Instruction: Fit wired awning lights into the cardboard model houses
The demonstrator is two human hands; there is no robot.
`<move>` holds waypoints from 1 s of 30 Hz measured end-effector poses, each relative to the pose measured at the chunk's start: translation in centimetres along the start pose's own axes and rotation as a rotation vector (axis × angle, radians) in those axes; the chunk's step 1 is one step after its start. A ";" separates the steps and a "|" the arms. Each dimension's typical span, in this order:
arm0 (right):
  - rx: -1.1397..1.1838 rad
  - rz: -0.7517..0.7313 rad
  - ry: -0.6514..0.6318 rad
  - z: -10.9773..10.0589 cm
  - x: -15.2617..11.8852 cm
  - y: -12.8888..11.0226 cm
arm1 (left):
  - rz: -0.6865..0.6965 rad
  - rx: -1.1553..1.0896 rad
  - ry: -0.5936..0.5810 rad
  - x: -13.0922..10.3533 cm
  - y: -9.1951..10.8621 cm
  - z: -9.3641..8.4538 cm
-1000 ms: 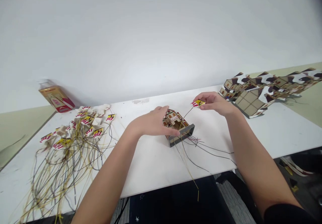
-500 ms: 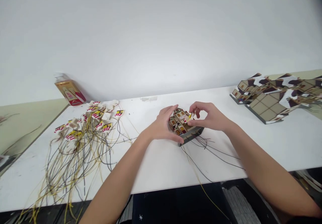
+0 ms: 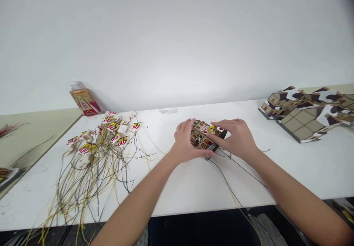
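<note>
Supporting the work is one white table (image 3: pixel 182 194). At right stands one row of at least three houses (image 3: pixel 300 123); overlap hides the exact count. At left lies one heap of wired pieces (image 3: pixel 112 128), too tangled to count, with one bottle (image 3: pixel 85 101) behind. At centre, my left hand (image 3: pixel 184 142) grasps one model house (image 3: pixel 204 142) by its side and base. My right hand (image 3: pixel 238 137) pinches one red-and-yellow piece (image 3: pixel 211 129) at its front. Compared with one second earlier, the piece is no longer apart from the house.
</note>
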State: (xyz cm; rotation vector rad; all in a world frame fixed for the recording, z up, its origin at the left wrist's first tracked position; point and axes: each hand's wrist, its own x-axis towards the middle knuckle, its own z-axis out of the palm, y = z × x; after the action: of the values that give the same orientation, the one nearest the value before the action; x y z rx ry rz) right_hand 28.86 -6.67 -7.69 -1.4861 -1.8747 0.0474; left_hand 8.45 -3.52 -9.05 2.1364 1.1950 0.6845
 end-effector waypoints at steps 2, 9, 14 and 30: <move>-0.090 -0.030 0.005 -0.2 -0.3 -0.3 | -0.022 0.009 0.019 -0.1 0.1 0.1; -0.123 0.029 -0.072 -0.7 -0.5 -1.0 | -0.047 0.025 0.017 -0.3 0.2 0.5; -0.038 0.210 -0.156 -0.7 -0.2 -1.0 | -0.049 0.024 0.014 -0.4 0.4 0.4; 0.067 0.298 -0.210 -0.4 0.5 -1.0 | -0.053 0.034 0.006 -0.9 0.3 0.3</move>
State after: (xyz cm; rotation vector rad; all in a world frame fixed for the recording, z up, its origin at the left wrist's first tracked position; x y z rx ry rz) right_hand 28.19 -6.75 -6.71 -1.7576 -1.7747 0.4170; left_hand 8.40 -4.55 -9.19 2.1234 1.2705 0.6521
